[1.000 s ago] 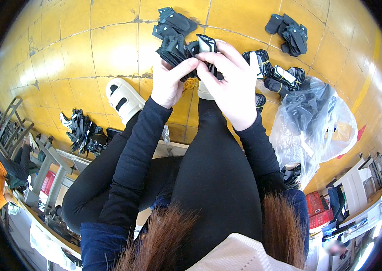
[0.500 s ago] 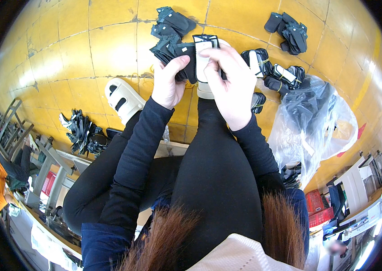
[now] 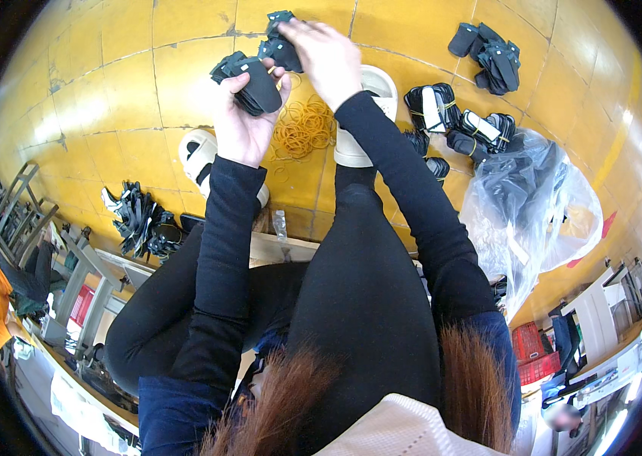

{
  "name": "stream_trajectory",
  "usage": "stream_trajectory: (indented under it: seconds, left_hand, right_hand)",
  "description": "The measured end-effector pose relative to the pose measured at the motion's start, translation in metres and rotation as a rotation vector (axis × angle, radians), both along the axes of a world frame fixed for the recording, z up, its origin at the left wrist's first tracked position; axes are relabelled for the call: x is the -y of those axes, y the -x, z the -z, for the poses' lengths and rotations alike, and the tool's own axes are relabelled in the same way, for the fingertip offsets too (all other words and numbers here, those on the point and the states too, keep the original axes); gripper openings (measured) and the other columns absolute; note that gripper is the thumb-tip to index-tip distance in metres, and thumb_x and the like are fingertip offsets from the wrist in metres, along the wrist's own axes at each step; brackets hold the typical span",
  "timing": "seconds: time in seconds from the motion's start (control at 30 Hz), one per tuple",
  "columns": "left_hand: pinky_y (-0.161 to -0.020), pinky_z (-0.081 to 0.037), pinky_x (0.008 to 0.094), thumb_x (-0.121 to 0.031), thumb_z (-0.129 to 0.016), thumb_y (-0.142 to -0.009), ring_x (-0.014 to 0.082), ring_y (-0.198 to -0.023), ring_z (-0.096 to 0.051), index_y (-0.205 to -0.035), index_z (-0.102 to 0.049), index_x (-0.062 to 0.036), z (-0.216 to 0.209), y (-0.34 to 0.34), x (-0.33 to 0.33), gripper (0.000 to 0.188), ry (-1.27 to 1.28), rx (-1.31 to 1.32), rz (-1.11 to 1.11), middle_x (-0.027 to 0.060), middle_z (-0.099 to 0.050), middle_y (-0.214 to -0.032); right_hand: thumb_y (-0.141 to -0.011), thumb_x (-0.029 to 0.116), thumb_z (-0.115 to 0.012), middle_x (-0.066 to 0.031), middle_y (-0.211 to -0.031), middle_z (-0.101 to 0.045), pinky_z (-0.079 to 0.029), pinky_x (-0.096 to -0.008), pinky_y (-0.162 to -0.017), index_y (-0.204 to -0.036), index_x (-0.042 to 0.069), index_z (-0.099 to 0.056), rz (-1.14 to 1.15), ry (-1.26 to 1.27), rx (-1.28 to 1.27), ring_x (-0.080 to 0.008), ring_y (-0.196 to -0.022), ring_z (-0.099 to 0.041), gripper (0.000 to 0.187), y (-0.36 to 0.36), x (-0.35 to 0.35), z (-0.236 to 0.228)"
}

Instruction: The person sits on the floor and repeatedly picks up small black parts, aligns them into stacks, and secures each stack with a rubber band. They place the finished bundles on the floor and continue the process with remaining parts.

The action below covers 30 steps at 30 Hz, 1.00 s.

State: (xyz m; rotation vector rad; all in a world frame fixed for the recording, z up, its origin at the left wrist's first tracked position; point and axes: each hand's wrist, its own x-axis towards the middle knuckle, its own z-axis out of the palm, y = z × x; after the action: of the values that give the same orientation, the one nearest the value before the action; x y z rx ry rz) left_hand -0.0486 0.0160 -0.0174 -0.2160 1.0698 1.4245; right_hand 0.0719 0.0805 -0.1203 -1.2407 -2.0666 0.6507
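A stack of dark grey-green fabric pieces (image 3: 260, 93) with rounded ends is gripped in my left hand (image 3: 243, 129), raised over the floor. The thumb presses on the near side, and the fingers wrap behind. My right hand (image 3: 325, 61) stretches forward over a loose pile of similar dark pieces (image 3: 283, 55) on the floor. Its fingers are extended and slightly blurred at the pile, and the fingertips touch or nearly touch it. Below my hands lies a heap of yellow rubber bands (image 3: 302, 129), between my two beige clogs (image 3: 367, 121).
Banded bundles of black and white pieces (image 3: 433, 108) lie to the right, beside a clear plastic bag (image 3: 530, 205). Another dark pile (image 3: 494, 59) sits at the far right. Black strips (image 3: 139, 220) lie left on the yellow tiled floor (image 3: 108, 91). Red crates (image 3: 534, 351) stand lower right.
My left hand has moved left with its dark stack. My right hand has left the white, black-edged piece, no longer visible there, and reached forward to the pile. The rubber bands now show.
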Motion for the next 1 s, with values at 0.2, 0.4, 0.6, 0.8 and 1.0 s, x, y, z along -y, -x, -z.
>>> stream_trajectory:
  seconds: [0.2, 0.4, 0.6, 0.8, 1.0]
  left_hand:
    - [-0.098, -0.046, 0.0423, -0.015, -0.061, -0.087, 0.0272, -0.104, -0.055, -0.117, -0.048, 0.0006, 0.011, 0.008, 0.005, 0.036, -0.055, -0.019, 0.07, 0.0162, -0.056, -0.111]
    - [-0.097, -0.048, 0.0388, -0.03, -0.069, -0.087, 0.0226, -0.11, -0.057, -0.125, -0.047, -0.0046, 0.011, 0.0, 0.012, 0.051, -0.18, -0.214, 0.284, 0.0101, -0.058, -0.119]
    - [-0.096, -0.048, 0.0337, -0.012, -0.071, -0.085, 0.0205, -0.108, -0.059, -0.131, -0.045, -0.0021, -0.001, -0.027, 0.007, 0.054, -0.215, -0.151, 0.347, 0.0118, -0.061, -0.116]
    - [-0.101, -0.046, 0.0392, -0.022, -0.064, -0.087, 0.0272, -0.114, -0.057, -0.138, -0.035, -0.0011, -0.013, -0.022, -0.002, 0.063, -0.202, -0.181, 0.559, 0.0196, -0.056, -0.123]
    - [-0.098, -0.048, 0.0401, -0.019, -0.062, -0.088, 0.0288, -0.108, -0.06, -0.138, -0.035, -0.0005, -0.018, -0.029, -0.002, 0.059, -0.082, -0.179, 0.592, 0.0192, -0.056, -0.119]
  right_hand:
    - [-0.083, 0.018, -0.065, -0.0084, -0.127, -0.058, -0.046, -0.039, -0.091, -0.103, 0.011, -0.07, -0.029, -0.007, 0.105, -0.0265, -0.115, -0.055, 0.022, 0.001, 0.019, -0.013]
    - [-0.079, 0.017, -0.072, -0.0093, -0.114, -0.062, -0.051, -0.0308, -0.079, -0.11, 0.011, -0.068, 0.06, 0.325, -0.389, -0.0238, -0.089, -0.064, 0.031, -0.042, 0.024, -0.102]
    - [-0.08, 0.01, -0.072, -0.0098, -0.107, -0.063, -0.052, -0.0278, -0.073, -0.111, 0.006, -0.066, -0.047, 0.372, -0.322, -0.0156, -0.085, -0.063, 0.032, -0.068, 0.039, -0.118]
    - [-0.082, -0.003, -0.06, -0.0107, -0.103, -0.065, -0.051, -0.0279, -0.075, -0.116, 0.003, -0.063, 0.155, 0.561, -0.485, -0.0166, -0.086, -0.064, 0.035, -0.081, 0.037, -0.13]
    - [-0.083, 0.0, -0.058, -0.0124, -0.099, -0.067, -0.052, -0.0341, -0.074, -0.122, 0.011, -0.062, 0.469, 0.144, -0.036, -0.0222, -0.082, -0.066, 0.04, -0.144, 0.007, -0.089]
